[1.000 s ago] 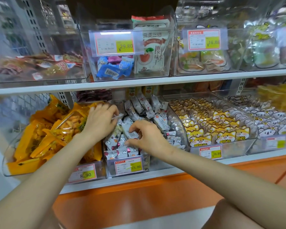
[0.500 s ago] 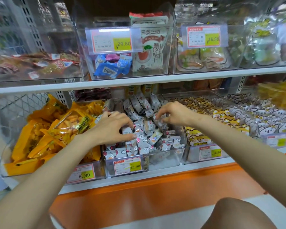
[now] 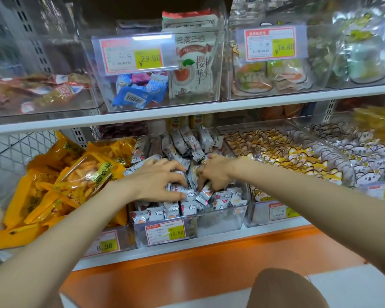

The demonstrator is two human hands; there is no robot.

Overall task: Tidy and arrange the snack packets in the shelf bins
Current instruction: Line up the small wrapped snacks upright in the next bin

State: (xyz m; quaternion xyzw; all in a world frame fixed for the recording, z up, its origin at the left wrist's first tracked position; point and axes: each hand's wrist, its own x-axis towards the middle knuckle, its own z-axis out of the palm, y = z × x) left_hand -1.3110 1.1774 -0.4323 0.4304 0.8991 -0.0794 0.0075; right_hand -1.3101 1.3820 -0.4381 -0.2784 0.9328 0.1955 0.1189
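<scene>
Your right hand [image 3: 213, 172] has come in from the back of the middle bin [image 3: 220, 221] and now sits just beside your left hand [image 3: 156, 182], both on the heap of small white packets [image 3: 222, 200]. You look to be gathering the loose ones toward the centre. Left fingers and thumb curl round a clump; right fingers dig down, tips hidden (hold or no hold, I cannot tell). Yellow bags [image 3: 76, 178] crowd the left wall, cat packets [image 3: 298, 156] the right; the upper shelf [image 3: 187, 112] hangs low over the back row
</scene>
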